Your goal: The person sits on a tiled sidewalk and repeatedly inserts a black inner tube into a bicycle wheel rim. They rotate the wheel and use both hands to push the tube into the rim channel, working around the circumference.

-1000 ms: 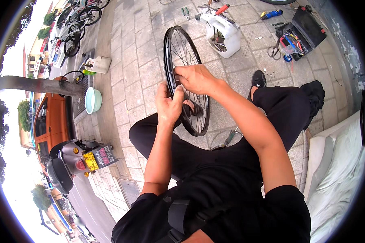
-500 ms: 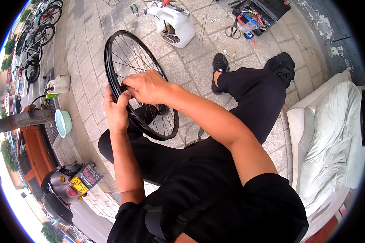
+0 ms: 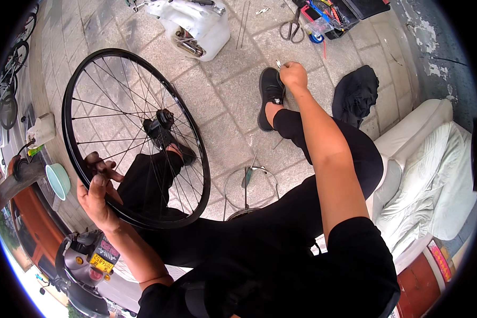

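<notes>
"Where's the bicycle wheel (image 3: 166, 117)?"

"Tilted on the person's left, a trousered leg showing through its spokes. The left hand (image 3: 98, 199) is clamped on the lower left of its rim."

"And are the hands together?"

"No, well apart. The right hand (image 3: 294, 76) is off to the wheel's right, fingers bent, just beside a black shoe (image 3: 271, 95). A small white piece (image 3: 278, 63) shows at the fingertips; I can't tell whether they grip it."

"What's the ground?"

"Grey stone paving (image 3: 233, 100) in jointed slabs. Beyond the wheel sits a cut-open white jug (image 3: 214, 34); to the wheel's far right, scissors (image 3: 292, 32) lie near an open black toolbox (image 3: 368, 8)."

"And around it?"

"Left of the wheel, a pale green basin (image 3: 58, 181), then an orange car (image 3: 40, 222), with bicycles (image 3: 16, 85) farther off."
</notes>
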A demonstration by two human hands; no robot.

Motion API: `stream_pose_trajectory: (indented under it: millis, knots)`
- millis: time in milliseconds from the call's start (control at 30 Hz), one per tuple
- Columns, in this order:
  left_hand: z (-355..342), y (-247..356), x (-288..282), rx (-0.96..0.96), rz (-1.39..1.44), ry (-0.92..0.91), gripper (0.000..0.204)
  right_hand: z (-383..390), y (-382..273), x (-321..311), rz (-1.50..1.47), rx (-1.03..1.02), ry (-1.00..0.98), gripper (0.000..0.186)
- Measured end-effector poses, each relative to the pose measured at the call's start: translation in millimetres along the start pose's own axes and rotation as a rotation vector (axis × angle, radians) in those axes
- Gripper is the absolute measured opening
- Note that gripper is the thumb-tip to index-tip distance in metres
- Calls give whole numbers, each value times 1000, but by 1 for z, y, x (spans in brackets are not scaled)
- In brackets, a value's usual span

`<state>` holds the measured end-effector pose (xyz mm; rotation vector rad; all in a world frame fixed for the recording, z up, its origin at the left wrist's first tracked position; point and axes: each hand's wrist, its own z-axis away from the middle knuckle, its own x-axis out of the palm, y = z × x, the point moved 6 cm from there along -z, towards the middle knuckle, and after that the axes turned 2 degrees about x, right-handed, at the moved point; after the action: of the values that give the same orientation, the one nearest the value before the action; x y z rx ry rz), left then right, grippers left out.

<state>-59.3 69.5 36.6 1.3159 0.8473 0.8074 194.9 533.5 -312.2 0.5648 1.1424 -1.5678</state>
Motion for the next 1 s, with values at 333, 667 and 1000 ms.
stream_pose_trajectory:
  millis: [333,667,1000]
  knots:
    - [-30,2,-2,-65,80,36,59,-61,31,50,443,-372,-142,24]
    - [-24,3,22,-41,209,107,50,-83,24,56,479,-441,-181,26]
    - [32,5,80,-85,111,61,29,28,-129,-41,-524,-324,-272,26]
